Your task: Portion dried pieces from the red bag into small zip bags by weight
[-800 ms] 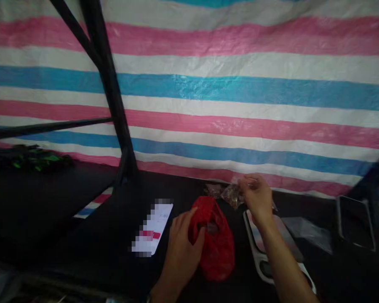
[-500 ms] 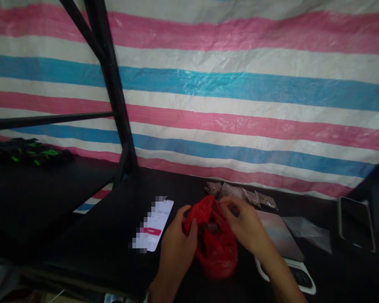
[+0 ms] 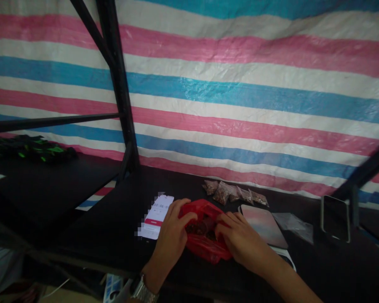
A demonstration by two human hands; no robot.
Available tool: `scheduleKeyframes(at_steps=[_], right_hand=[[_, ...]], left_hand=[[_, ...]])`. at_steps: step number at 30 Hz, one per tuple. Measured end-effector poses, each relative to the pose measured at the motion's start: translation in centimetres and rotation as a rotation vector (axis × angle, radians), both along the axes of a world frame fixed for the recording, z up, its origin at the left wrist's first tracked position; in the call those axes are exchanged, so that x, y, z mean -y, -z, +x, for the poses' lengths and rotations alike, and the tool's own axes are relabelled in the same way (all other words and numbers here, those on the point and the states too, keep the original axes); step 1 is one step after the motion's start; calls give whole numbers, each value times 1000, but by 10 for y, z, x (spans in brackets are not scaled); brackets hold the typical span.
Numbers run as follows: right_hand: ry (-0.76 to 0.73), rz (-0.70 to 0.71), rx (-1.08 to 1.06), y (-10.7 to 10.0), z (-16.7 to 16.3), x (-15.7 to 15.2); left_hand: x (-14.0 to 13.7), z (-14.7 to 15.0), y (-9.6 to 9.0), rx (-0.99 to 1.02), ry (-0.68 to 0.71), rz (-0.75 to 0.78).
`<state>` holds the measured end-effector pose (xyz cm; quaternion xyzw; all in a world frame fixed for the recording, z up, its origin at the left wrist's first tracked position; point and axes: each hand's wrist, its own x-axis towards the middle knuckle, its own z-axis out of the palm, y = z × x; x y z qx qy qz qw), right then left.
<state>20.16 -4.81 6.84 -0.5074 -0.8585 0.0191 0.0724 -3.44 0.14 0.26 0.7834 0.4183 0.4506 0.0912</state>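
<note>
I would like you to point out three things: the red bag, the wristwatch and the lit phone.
Red bag (image 3: 206, 251): head view, on its near side.
Wristwatch (image 3: 143, 291): head view, on its metal band.
Lit phone (image 3: 157, 213): head view, on its screen.

1. The open bag sat on the counter, between the left fingers and the right fingers, with its contents inside.
2. A phone lay left of the bag.
3. The scale stood to the bag's right, partly hidden by the right arm.
4. Packets lay in a row behind the bag and scale, before the sheet.
5. A plastic sleeve lay right of the scale; a phone-like device was farther right.
6. Beyond the post, far left, a heap of items rested on a side counter.
</note>
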Motion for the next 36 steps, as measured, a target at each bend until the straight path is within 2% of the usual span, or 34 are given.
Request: scheduleKeyframes(at_steps=[2,4,7,10,14,17,21,23,28,33,36], right_hand=[[-6,22,92,-9,8,-4],[6,50,165,-19,14,-7],[26,52,109,-29,9,-4],[47,-39,-7,-24,-7,4],[57,-113,86,-12,-16,5],[97,-31,92,-16,-4,-2],[147,241,170,-29,17,-6],[152,330,202,-32,23,-3],[170,244,314,-30,19,8],[208,349,296,-28,17,11],[221,399,286,-25,18,13]], left_hand=[[1,-3,0,-91,37,-76],[2,-4,-1,-121,9,-164],[4,-1,-5,-103,-4,-224],[4,2,-10,-49,14,-294],[4,4,-10,-11,29,-361],[3,2,-5,51,12,-356],[2,-1,-1,235,-57,-294],[3,-1,0,252,-64,-277],[8,3,0,203,-47,-294],[12,8,1,189,-25,-265],[13,11,1,183,-68,-235]])
